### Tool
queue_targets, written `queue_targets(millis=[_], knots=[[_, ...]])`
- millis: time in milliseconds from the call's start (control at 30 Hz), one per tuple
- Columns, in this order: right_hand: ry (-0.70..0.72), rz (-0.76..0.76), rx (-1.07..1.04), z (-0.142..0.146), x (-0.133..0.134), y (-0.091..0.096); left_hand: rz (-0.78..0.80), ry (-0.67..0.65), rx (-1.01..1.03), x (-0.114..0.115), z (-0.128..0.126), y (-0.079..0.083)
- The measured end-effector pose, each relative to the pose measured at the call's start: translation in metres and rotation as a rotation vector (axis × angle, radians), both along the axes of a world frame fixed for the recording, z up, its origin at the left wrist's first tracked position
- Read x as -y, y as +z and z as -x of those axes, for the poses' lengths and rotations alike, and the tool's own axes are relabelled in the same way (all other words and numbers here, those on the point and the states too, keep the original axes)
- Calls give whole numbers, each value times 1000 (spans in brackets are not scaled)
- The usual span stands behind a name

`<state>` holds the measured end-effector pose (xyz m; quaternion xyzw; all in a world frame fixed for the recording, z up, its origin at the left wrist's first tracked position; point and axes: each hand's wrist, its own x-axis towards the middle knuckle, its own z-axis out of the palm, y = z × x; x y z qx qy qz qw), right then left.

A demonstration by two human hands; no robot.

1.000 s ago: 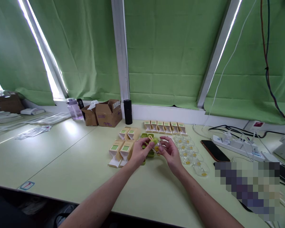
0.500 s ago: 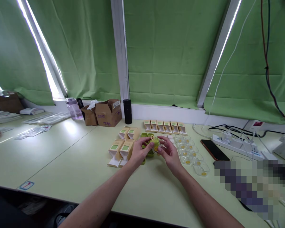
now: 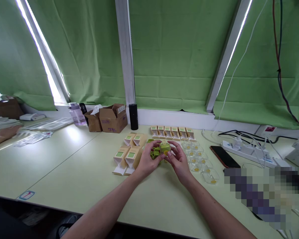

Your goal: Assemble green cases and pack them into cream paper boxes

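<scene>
Between my two hands is a small green case (image 3: 165, 148) with a pale loop on top and a round yellow sticker on its front. A clear plastic shell seems to cover it. My left hand (image 3: 149, 160) grips its left side, fingers and thumb closed on it. On the other side my right hand (image 3: 178, 161) holds it too, thumb near the sticker. More green cases (image 3: 154, 153) sit on the table just behind my left hand, partly hidden. Clear plastic shells (image 3: 194, 159) with yellow stickers lie in rows right of my right hand.
Open cream boxes (image 3: 131, 155) stand left of my hands, and a row of similar boxes (image 3: 173, 132) stands behind. Farther back are cardboard cartons (image 3: 114, 120) and a black cylinder (image 3: 133, 117). A phone (image 3: 224, 156) and a power strip (image 3: 249, 154) lie right. Another person's hand (image 3: 8, 132) shows far left.
The green case has been turned and raised slightly, so its loop stands up and its sticker faces me. At far left, the other person's hand has come farther into view.
</scene>
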<state>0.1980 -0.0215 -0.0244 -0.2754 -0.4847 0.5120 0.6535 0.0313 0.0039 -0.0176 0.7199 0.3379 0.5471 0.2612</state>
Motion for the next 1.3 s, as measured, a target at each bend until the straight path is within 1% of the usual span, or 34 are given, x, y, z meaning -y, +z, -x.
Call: queue_targets(millis=[233,333,500,567,633,733,867,1033,1300], knots=[[-2,10,8,0,-2,-2,-27,33,-26,-2,0,0],[8,23,-36,0,-2,-3,-41,47,-33,-2,0,2],[137,101,-221,3,-2,-3,-73,62,-26,2,0,5],[170,129,-284,2,-4,-4,-70,48,-3,3,0,5],[187,137,-320,1,-7,-7,-64,22,18,4,0,5],[204,126,-319,-1,-10,-11,-60,-1,35,4,-1,4],[203,134,-321,-3,-11,-13,-49,-3,36,3,-1,2],[200,162,-334,-2,-11,-11,-30,-7,48,1,0,1],[91,137,-285,-2,-4,-5,56,-50,44,-2,0,-3]])
